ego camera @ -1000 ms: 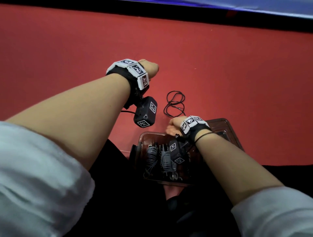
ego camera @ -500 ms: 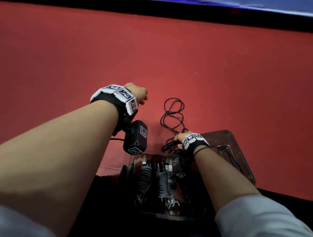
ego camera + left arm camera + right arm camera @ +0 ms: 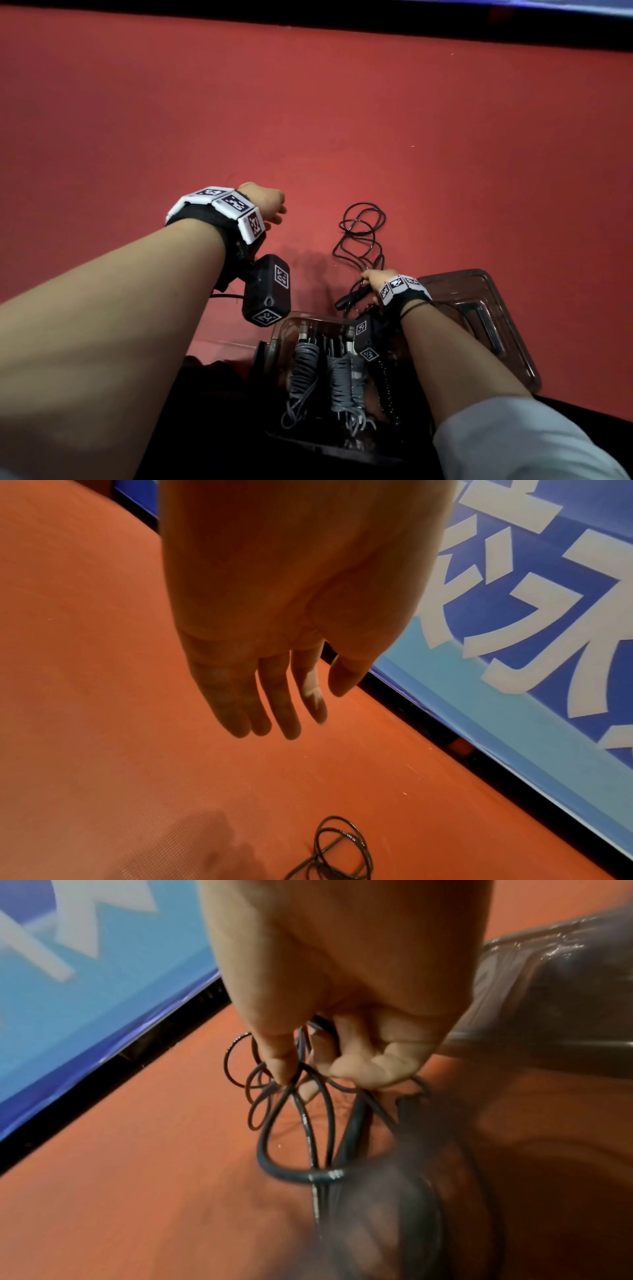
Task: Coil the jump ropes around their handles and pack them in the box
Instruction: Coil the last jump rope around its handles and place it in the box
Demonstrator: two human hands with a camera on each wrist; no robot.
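Observation:
A black jump rope (image 3: 361, 236) lies in loose loops on the red mat, and its near end leads into my right hand (image 3: 373, 279). That hand grips the rope's black handles (image 3: 352, 298) and some cord; the right wrist view shows its fingers curled round the cord (image 3: 308, 1110). My left hand (image 3: 270, 205) hovers over the mat to the left of the loops, fingers (image 3: 274, 702) straight and empty. A clear plastic box (image 3: 281, 329) near my lap holds two grey ropes (image 3: 339, 380) coiled on their handles, plus a dark one beside them.
The box's clear lid (image 3: 479, 308) lies on the mat to the right of the box, partly under my right forearm. A black strip and a blue banner (image 3: 531, 615) border the far side of the red mat (image 3: 308, 120).
My right hand has moved from the box's far rim onto the black rope's handles and taken hold of them. My left hand has come down and closer to me.

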